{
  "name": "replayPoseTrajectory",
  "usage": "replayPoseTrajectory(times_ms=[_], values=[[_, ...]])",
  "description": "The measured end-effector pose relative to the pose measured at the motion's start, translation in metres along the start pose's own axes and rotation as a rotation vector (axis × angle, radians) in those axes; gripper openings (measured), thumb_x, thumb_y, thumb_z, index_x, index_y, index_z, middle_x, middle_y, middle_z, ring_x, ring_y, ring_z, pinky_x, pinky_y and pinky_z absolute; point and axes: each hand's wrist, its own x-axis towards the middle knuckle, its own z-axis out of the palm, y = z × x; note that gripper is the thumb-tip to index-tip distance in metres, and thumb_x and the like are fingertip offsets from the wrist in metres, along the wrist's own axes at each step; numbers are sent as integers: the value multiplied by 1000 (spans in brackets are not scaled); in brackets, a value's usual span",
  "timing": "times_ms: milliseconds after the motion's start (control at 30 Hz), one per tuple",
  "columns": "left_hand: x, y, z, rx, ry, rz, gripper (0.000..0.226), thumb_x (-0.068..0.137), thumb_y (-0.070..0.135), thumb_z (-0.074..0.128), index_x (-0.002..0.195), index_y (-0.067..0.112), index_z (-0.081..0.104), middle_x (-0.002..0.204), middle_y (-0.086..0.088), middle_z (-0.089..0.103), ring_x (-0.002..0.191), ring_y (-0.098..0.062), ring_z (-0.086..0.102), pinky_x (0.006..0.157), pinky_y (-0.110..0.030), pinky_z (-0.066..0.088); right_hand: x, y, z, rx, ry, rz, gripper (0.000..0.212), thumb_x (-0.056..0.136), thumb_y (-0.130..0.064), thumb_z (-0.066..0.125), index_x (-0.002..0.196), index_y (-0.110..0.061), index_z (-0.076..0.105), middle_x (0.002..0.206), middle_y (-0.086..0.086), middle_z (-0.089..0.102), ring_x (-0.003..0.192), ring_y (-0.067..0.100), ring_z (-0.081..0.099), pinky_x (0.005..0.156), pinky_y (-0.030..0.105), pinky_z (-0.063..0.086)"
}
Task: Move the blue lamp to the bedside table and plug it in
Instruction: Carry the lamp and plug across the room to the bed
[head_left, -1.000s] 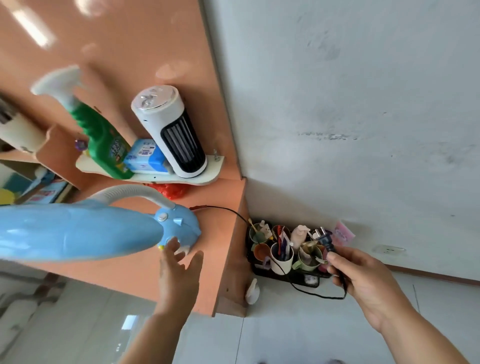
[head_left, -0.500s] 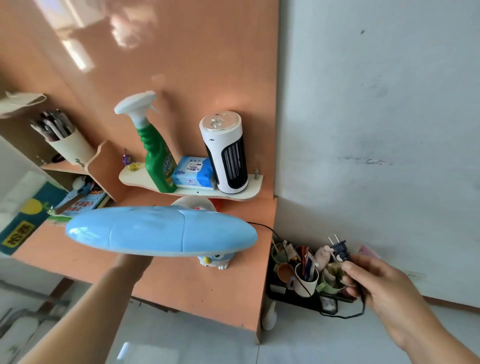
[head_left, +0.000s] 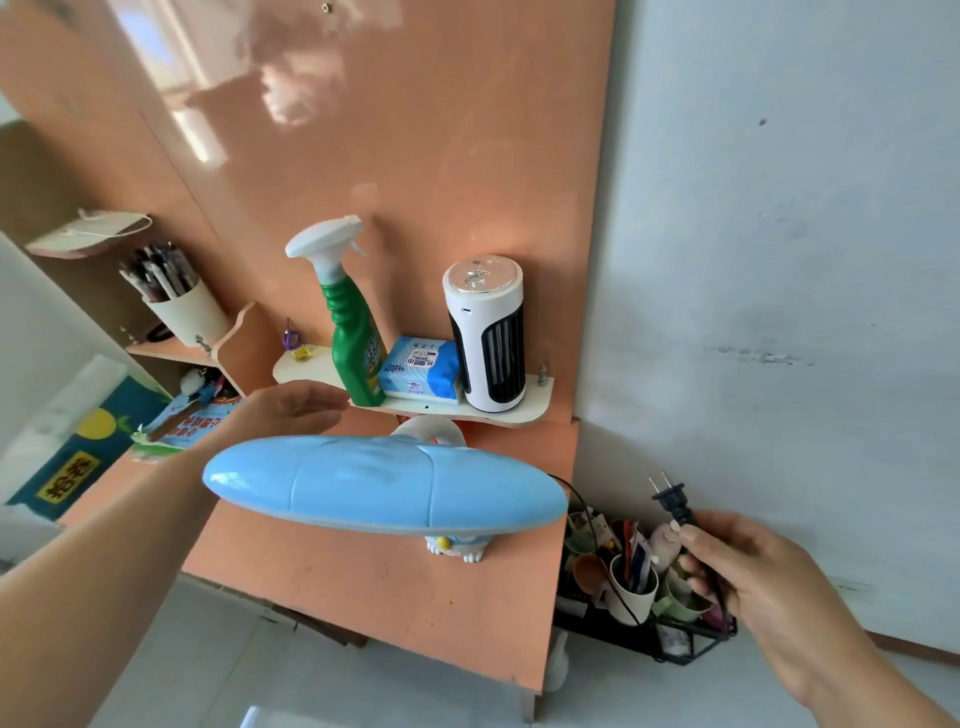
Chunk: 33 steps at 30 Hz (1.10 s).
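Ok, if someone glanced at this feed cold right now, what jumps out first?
The blue lamp head, a long glossy oval stretched across mid-frame above the orange desk. Next, the black plug pinched in the right hand at lower right, prongs up against the white wall. The left hand hangs open behind the lamp, near the green spray bottle on the small shelf.

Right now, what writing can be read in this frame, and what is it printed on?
Tissue pack: blue Chinese print, too small to read.
Green spray bottle: label turned away and blurred, unreadable.
Blue mat: yellow patch with two bold black characters, blurred, not legible.
Booklet on the desk: print too blurred.
Blue lamp: no text.
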Motion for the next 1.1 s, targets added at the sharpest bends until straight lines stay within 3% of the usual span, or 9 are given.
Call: replayPoseTrajectory(times_ms=[67,200,367,500,700,833,900,1033,1100], values=[[7,4,-1,32,-17,-6,29,84,16,71,91,43,73,106,9,73,103,-9,65,93,-27,44,1,-7,7,1,-4,-6,15,85,-9,67,100,-7,70,74,11,68,67,20,59,66,34,49],[26,6,4,166,-114,89,40,81,18,74,95,55,67,102,25,72,100,12,62,93,-18,43,3,-16,23,8,71,-28,14,85,-8,68,99,-7,69,77,13,68,69,21,59,72,38,50],[57,22,12,367,-305,260,54,78,33,76,115,64,52,121,27,58,109,13,53,96,-17,42,1,-19,47,37,217,-73,11,85,-10,68,96,-10,71,71,11,66,66,25,55,69,38,46],[75,41,17,605,-548,494,65,84,33,67,135,57,35,136,35,36,123,16,31,104,-11,24,-7,-14,76,156,330,-123,5,85,-7,65,89,-9,69,65,10,60,59,21,49,59,32,42],[86,57,36,751,-736,778,68,83,22,67,140,45,37,153,15,30,139,-2,24,110,-19,20,-26,-12,110,176,388,-167,10,89,-4,60,83,2,65,61,6,58,50,15,47,59,32,37],[88,63,48,723,-845,864,46,79,26,69,120,41,55,144,12,45,135,-3,34,103,-9,24,-44,-15,115,216,483,-173,23,84,-6,67,107,-2,65,67,10,57,64,25,44,67,39,38],[87,68,51,711,-861,857,33,77,27,69,104,42,57,133,17,53,127,-1,44,102,-15,32,-54,-14,114,238,524,-170,28,84,-6,68,112,-6,64,72,10,59,67,24,48,65,37,41],[84,78,57,775,-877,847,22,76,28,67,85,45,56,96,21,65,88,5,59,71,-7,45,-72,-10,110,249,581,-163,22,85,-7,67,106,-11,69,76,3,68,71,18,57,66,32,49],[79,83,62,815,-876,849,18,75,26,68,88,35,60,91,15,67,82,-1,60,68,-14,49,-83,-7,107,248,618,-161,18,85,-8,68,103,-12,71,75,0,70,71,16,59,67,32,50]])
